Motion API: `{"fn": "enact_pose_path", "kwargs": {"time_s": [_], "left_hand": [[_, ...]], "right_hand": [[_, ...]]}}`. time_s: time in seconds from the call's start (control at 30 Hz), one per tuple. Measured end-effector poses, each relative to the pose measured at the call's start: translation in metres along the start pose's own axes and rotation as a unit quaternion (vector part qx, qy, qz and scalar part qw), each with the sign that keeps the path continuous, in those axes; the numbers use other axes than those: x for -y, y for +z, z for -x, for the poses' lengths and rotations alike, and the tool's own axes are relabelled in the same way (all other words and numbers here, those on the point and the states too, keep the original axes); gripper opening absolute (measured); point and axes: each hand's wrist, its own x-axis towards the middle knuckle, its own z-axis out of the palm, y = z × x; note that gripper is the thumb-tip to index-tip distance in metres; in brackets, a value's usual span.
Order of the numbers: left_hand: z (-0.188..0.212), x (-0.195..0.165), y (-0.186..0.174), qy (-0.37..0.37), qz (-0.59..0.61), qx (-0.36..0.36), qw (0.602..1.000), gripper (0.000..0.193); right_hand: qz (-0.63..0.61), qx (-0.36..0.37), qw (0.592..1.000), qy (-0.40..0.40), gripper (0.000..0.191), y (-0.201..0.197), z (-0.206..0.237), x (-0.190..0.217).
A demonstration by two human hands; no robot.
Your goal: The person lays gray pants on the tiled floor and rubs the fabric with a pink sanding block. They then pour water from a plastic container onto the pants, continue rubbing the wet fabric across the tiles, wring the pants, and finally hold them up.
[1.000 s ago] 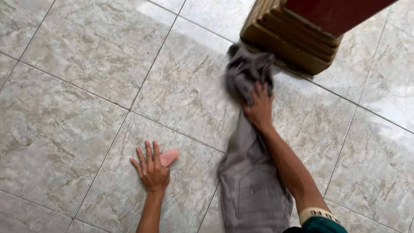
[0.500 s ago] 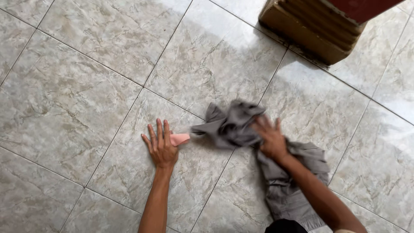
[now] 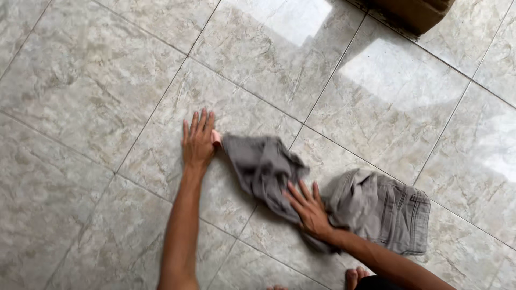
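Right hand (image 3: 309, 209), fingers spread flat, presses grey shorts (image 3: 371, 207); left hand (image 3: 198, 140) splayed beside them on tiled floor (image 3: 80, 80). Fabric judged soft, light; grip waistband.

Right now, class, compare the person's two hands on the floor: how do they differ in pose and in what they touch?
The left hand lies flat on the bare tile, fingers straight and close together; the right hand presses on the grey cloth, fingers spread. The left hand only meets the cloth's edge at the thumb; the right hand lies on its bunched middle. Both are palm down with the arm stretched forward.
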Motion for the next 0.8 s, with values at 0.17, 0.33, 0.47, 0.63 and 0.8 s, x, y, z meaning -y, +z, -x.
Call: {"fn": "enact_pose_path", "kwargs": {"time_s": [0.17,0.33,0.47,0.63,0.8], "left_hand": [[0.109,0.02,-0.033,-0.036,-0.119,-0.011,0.992,0.053],[0.125,0.018,-0.037,-0.06,-0.11,-0.061,0.99,0.046],[0.116,0.014,-0.041,-0.077,-0.095,-0.099,0.988,0.038],[0.118,0.015,-0.047,-0.108,-0.099,-0.118,0.982,0.034],[0.111,-0.019,-0.062,-0.103,-0.176,-0.15,0.967,0.044]], "right_hand": [[0.207,0.074,0.975,-0.03,0.082,-0.042,0.054,-0.074],[0.017,-0.121,0.951,0.285,0.078,-0.111,-0.076,-0.162],[0.123,-0.174,0.935,0.285,0.091,-0.079,-0.163,-0.114],[0.139,-0.101,0.98,0.098,0.048,0.03,-0.102,0.012],[-0.2,-0.136,0.942,0.232,0.043,0.001,-0.041,0.054]]}}
